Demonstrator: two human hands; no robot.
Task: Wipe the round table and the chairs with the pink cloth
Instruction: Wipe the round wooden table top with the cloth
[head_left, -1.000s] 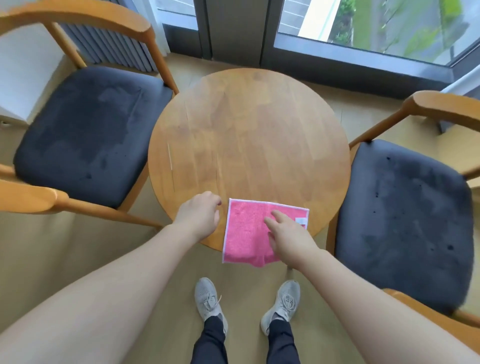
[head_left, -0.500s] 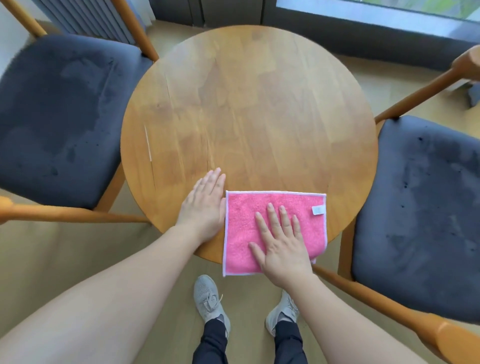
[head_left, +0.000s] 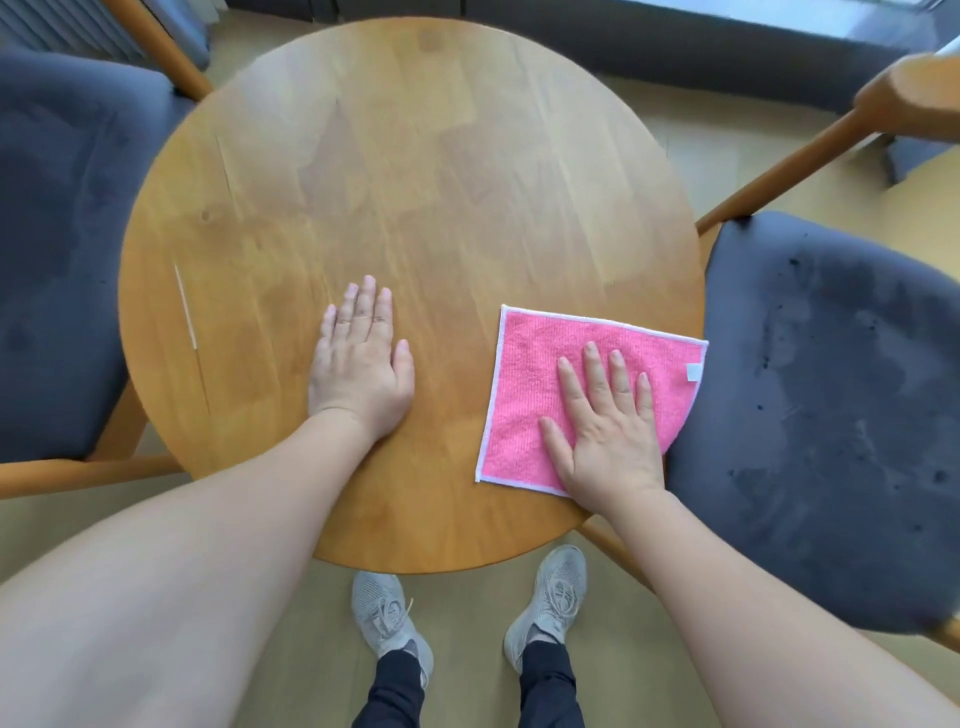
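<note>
Head view, looking down. The round table (head_left: 415, 182) fills the middle of the frame, its wooden top bare apart from the cloth and both hands. The pink cloth (head_left: 540, 364) lies spread flat at the table's right edge, white-trimmed, with a small white tag near its right border; its right corner reaches the rim beside the right chair (head_left: 831, 405).

The right hand (head_left: 605, 431) lies palm down on the cloth, fingers straight and slightly fanned, pressing it to the wood. Nothing is curled round the fabric.

The left hand (head_left: 361, 358) lies flat on the bare tabletop, fingers extended and close together, thumb out to the side. It is well apart from the cloth and holds nothing.

The left chair (head_left: 57, 249), dark grey seat in a wooden frame, stands tight against the table's left side. The right chair has the same dark cushion, marked with small dark specks, and sits just beside the table's right rim.

A thin pale scratch (head_left: 184, 306) shows on the tabletop near its left edge. Grey shoes (head_left: 389, 618) stand on the floor under the table's near edge.
</note>
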